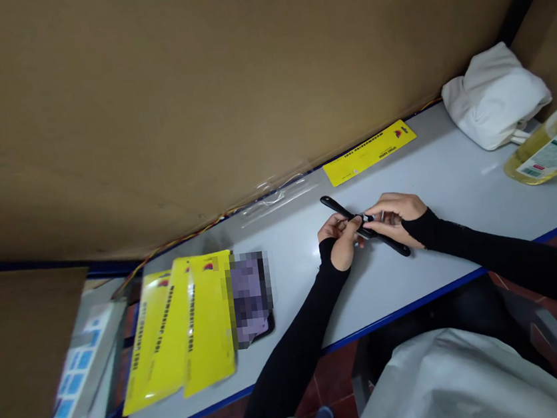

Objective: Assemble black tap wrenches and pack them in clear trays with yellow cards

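Note:
A black spokeshave (pixel 394 245) with two long handles is held just above the white table, slanting from upper left to lower right. My left hand (pixel 343 236) is closed round its middle, with the thumb on top. My right hand (pixel 396 216) is also closed, its thumb and fingers pinching at a small silvery part (pixel 366 218) in the middle of the tool. The fingers partly cover that part, so I cannot tell what it is. Behind the tool, a yellow printed card (pixel 370 151) lies by the wall with a clear plastic shell (pixel 277 199) beside it.
Yellow tool packages (pixel 206 324) lie on the left of the table (pixel 294 261), next to a phone with a pixelated screen (pixel 251 296). A white cloth bundle (pixel 494 97) and a bottle of yellow liquid (pixel 553 144) stand on the right. A cardboard wall (pixel 225 94) borders the back.

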A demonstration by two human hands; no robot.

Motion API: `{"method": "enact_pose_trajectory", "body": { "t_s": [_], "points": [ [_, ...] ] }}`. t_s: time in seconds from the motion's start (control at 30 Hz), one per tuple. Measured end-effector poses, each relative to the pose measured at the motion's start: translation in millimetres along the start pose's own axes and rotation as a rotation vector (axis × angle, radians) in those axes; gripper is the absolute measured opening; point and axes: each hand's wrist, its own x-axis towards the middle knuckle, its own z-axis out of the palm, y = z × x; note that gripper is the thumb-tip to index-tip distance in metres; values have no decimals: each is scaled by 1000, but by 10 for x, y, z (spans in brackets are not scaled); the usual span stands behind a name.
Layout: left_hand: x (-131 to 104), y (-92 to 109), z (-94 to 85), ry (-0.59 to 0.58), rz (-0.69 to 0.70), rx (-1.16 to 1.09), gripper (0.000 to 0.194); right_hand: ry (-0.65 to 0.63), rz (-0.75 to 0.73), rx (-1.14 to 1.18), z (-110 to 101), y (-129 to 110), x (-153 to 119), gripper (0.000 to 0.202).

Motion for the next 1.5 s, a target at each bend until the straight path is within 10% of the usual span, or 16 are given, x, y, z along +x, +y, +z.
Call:
{"method": "enact_pose_trajectory", "body": {
  "t_s": [1.5],
  "points": [
    [-29,48,75,-12,-13,-13,35,-66,-56,-126,-134,-50,14,19]
  ]
}}
